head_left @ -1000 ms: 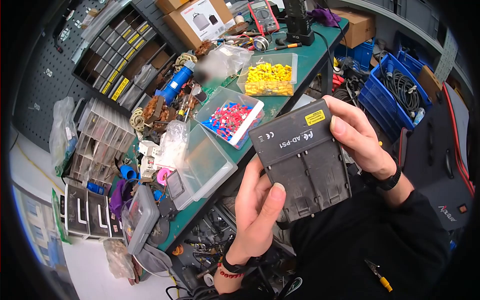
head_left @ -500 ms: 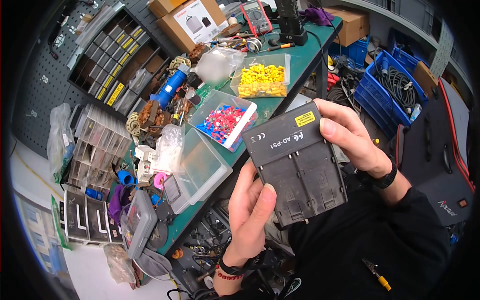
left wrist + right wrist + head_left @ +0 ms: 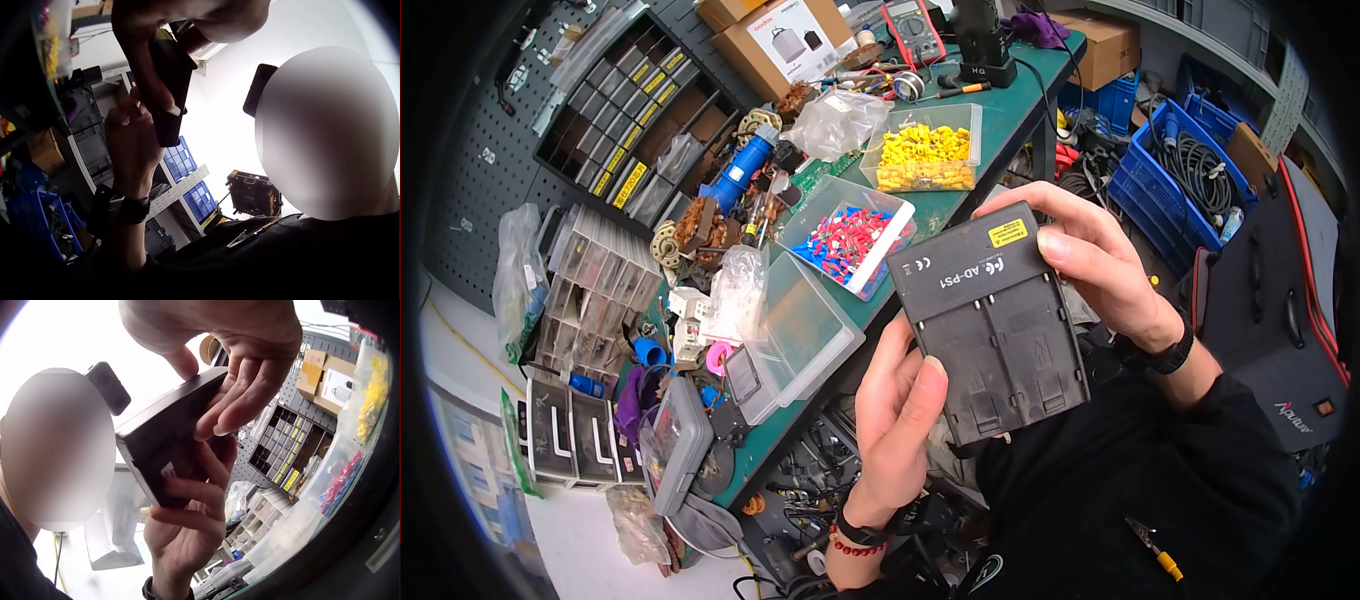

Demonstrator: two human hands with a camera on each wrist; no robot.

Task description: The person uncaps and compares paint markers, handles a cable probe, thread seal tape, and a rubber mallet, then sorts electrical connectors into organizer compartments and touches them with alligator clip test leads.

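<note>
In the head view a flat black battery adapter (image 3: 1000, 320) is held up between both hands, with two battery bays side by side, white "AD-PS1" lettering and a yellow sticker (image 3: 1007, 233). My left hand (image 3: 897, 425) grips its left edge, thumb on the front edge and fingers behind. My right hand (image 3: 1105, 265) pinches the upper right corner, thumb near the sticker and fingers along the far edge. In the right wrist view the left fingers (image 3: 194, 500) spread under the adapter's back (image 3: 169, 450), which carries a small white label.
A cluttered green bench (image 3: 940, 215) lies beyond, with a box of yellow connectors (image 3: 925, 150), a box of red and blue terminals (image 3: 850, 240) and an open clear box (image 3: 805, 320). Blue crates (image 3: 1170, 190) with cables and a black case (image 3: 1280, 310) stand right.
The head view has shifted slightly, so the adapter and hands appear a little further left. The right hand's fingers have slid further along the far edge; both hands keep hold of the adapter.
</note>
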